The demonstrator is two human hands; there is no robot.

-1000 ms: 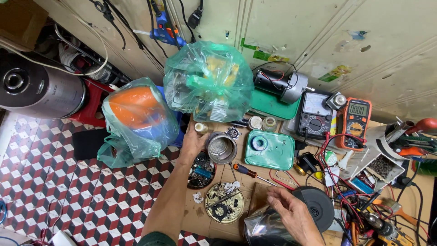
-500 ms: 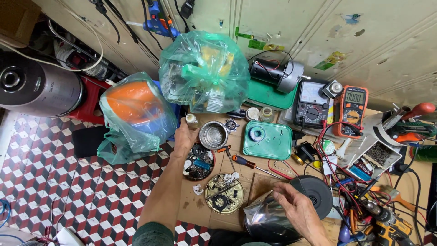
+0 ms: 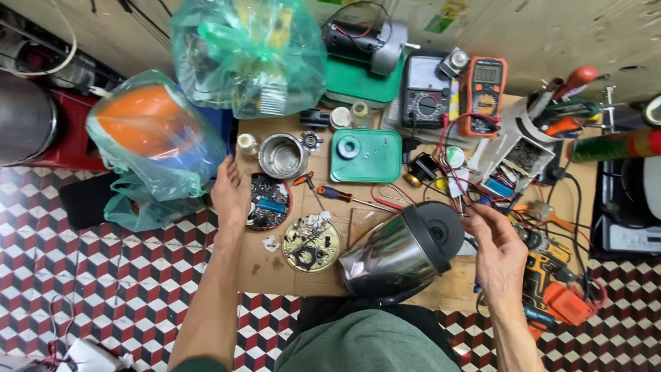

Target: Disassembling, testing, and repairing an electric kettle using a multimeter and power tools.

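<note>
Resting on the table's [image 3: 275, 272] left edge, the left hand [image 3: 231, 193] lies open-gripped beside a round dish of small parts [image 3: 268, 203]; rightward, the shiny steel kettle [image 3: 399, 251] lies tipped, the right hand's [image 3: 499, 251] loosely curled grip at its black base.

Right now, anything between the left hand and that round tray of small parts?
Nothing visible. The left hand lies on the board with its fingers at the left rim of the round parts tray. The right hand is at the steel kettle's black base.

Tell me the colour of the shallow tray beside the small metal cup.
Green: the shallow rectangular plastic tray shows best in the head view.
</note>
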